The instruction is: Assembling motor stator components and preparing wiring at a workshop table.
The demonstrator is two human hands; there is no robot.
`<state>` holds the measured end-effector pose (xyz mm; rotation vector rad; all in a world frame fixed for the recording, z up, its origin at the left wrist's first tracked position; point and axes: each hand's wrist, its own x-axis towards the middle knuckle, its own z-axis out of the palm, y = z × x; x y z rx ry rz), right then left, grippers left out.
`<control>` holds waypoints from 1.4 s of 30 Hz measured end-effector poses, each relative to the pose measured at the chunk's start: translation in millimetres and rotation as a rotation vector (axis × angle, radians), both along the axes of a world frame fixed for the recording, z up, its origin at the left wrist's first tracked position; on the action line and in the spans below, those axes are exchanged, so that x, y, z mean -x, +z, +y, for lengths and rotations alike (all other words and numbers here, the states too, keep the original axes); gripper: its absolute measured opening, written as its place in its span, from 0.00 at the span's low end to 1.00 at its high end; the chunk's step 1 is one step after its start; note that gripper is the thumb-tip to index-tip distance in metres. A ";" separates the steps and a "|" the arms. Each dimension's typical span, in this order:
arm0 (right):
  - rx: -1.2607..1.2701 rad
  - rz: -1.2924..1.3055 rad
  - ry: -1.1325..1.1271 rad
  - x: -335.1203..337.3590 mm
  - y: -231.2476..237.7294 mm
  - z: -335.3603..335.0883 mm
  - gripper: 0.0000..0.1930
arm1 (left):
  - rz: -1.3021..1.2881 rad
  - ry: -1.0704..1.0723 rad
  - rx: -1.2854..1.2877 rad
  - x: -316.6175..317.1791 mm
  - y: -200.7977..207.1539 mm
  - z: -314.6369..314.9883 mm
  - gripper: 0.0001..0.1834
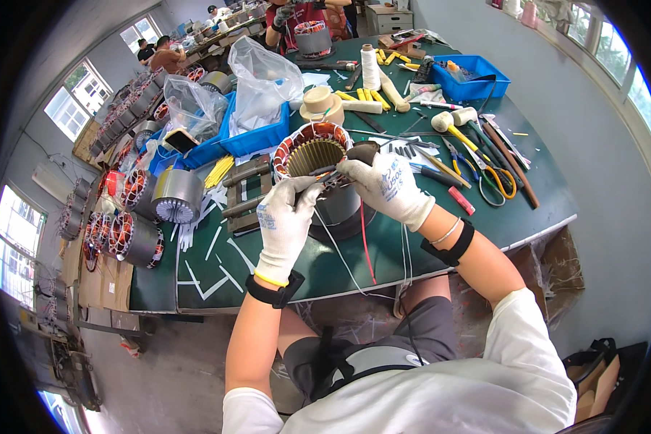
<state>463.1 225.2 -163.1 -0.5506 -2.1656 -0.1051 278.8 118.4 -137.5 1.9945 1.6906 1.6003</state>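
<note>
A motor stator stands upright in front of me, its grey shell [338,205] topped by a ring of copper windings [294,150] laced with white cord. My left hand [286,220], in a white glove, is closed at the ring's near edge, its fingertips pinching a thin dark piece that I cannot make out. Against the near right of the same edge, my gloved right hand [392,189] is closed too, and what its fingers hold is hidden. A dark patch shows by its fingertips. A red lead [366,246] and white leads [338,246] hang from the stator onto the table.
Rubber mallets [452,130], scissors [500,184] and pliers [461,160] lie to the right. Blue bins [477,76] stand at the back right and left. More stators [179,195] and white paper strips [213,282] are at the left. Another person [296,22] works across the table.
</note>
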 end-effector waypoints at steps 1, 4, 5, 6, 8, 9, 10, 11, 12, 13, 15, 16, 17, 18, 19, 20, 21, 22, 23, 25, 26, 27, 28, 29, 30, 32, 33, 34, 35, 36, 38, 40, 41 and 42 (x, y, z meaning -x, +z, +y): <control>0.030 0.011 0.001 0.7 -0.6 -1.0 0.10 | 0.019 -0.003 -0.022 -0.2 1.5 2.0 0.07; -0.031 -0.013 -0.027 -1.9 3.3 -1.4 0.10 | 0.118 -0.030 -0.040 -3.2 6.9 5.4 0.11; 0.047 -0.039 -0.027 -0.4 2.4 -2.4 0.10 | 0.275 -0.054 -0.121 -1.7 0.2 13.8 0.11; 0.049 -0.031 -0.034 -0.4 3.5 -2.0 0.10 | 0.282 -0.062 -0.120 -5.3 2.9 14.0 0.11; 0.102 -0.060 -0.031 -2.2 7.3 -0.8 0.10 | 0.233 0.066 -0.025 -18.3 9.6 13.4 0.07; 0.113 -0.034 -0.031 -3.4 6.1 1.9 0.10 | 0.256 0.091 -0.070 -23.5 7.3 14.6 0.07; 0.123 -0.008 -0.032 -4.9 5.6 3.6 0.11 | 0.261 0.084 -0.068 -22.5 5.6 14.9 0.07; 0.106 -0.038 -0.056 -9.0 4.4 1.3 0.11 | 0.280 0.086 -0.077 -19.8 3.8 15.1 0.07; 0.104 -0.031 -0.059 -9.8 9.5 -4.7 0.11 | 0.302 0.091 -0.092 -15.7 2.5 17.7 0.07; 0.168 0.026 -0.062 -10.6 14.2 -13.3 0.12 | 0.327 0.106 -0.091 -13.4 0.0 17.9 0.07; 0.235 0.089 -0.069 -11.4 14.9 -17.0 0.12 | 0.320 0.104 -0.093 -12.8 -0.8 22.7 0.10; 0.212 0.036 -0.097 -12.1 12.1 -15.3 0.12 | 0.308 0.106 -0.091 -14.1 -1.5 24.2 0.13; 0.191 -0.018 -0.124 -12.6 9.3 -13.0 0.12 | 0.313 0.098 -0.088 -16.0 -2.6 24.8 0.13; 0.168 -0.072 -0.153 -12.2 9.3 -11.7 0.12 | 0.307 0.119 -0.102 -17.0 -2.6 24.7 0.13; 0.121 -0.142 -0.165 -9.7 11.1 -9.3 0.12 | 0.300 0.140 -0.115 -17.2 -2.8 24.2 0.13; 0.125 -0.137 -0.173 -7.0 11.7 -8.1 0.12 | 0.305 0.131 -0.113 -16.5 -3.0 23.5 0.13; 0.109 -0.154 -0.139 -6.1 11.8 -5.7 0.12 | 0.316 0.146 -0.108 -17.6 -3.6 24.1 0.13; 0.093 -0.170 -0.106 -5.5 11.2 -2.9 0.13 | 0.328 0.161 -0.102 -18.5 -4.5 24.5 0.13; 0.097 -0.176 -0.105 -5.2 9.7 1.2 0.12 | 0.329 0.151 -0.100 -18.9 -5.0 26.4 0.13; 0.121 -0.218 -0.120 -9.7 14.0 1.6 0.12 | 0.315 0.134 -0.089 -18.6 -4.4 29.3 0.16; 0.142 -0.260 -0.134 -13.4 15.8 1.9 0.11 | 0.319 0.130 -0.083 -19.7 -5.3 27.4 0.16; 0.175 -0.199 -0.107 -19.5 17.5 3.9 0.10 | 0.360 0.158 -0.071 -20.8 -5.8 26.4 0.16; 0.289 -0.201 -0.128 -26.4 43.2 -11.6 0.11 | 0.407 0.199 -0.057 -15.4 -4.2 20.7 0.16; 0.256 -0.067 -0.136 -41.3 55.2 -18.9 0.12 | 0.315 0.158 0.043 -15.2 0.8 12.2 0.20; 0.219 0.066 -0.137 -56.5 64.1 -24.3 0.13 | 0.319 0.144 -0.055 -1.3 -5.0 9.1 0.21; 0.546 0.314 -0.232 -103.9 73.0 -21.5 0.14 | 0.235 0.180 -0.213 2.8 -3.4 0.7 0.17; 0.568 0.378 -0.295 -131.4 69.7 -23.3 0.14 | 0.280 0.255 -0.200 8.0 -4.7 -1.6 0.13; 0.590 0.439 -0.354 -152.0 64.4 -25.0 0.15 | 0.305 0.270 -0.192 8.4 -5.0 -3.3 0.08; 0.589 0.437 -0.356 -160.0 61.6 -30.3 0.15 | 0.377 0.209 -0.271 9.3 -4.1 2.5 0.10; 0.789 0.153 -0.249 -165.7 55.9 -38.1 0.14 | 0.443 0.144 -0.348 7.9 -6.5 12.9 0.12; 0.999 -0.220 -0.030 -149.1 34.4 -37.1 0.12 | 0.470 0.040 -0.239 9.4 -18.2 24.5 0.19; 0.818 -0.337 -0.336 -119.4 -20.3 -22.3 0.15 | 0.580 0.118 -0.249 2.0 -31.7 28.6 0.21; 0.771 -0.380 -0.396 -97.7 -33.9 -17.7 0.16 | 0.553 0.098 -0.233 15.9 -40.6 32.4 0.23; 0.763 -0.371 -0.491 -84.2 -48.1 -8.3 0.16 | 0.549 0.100 -0.235 17.3 -40.1 34.0 0.23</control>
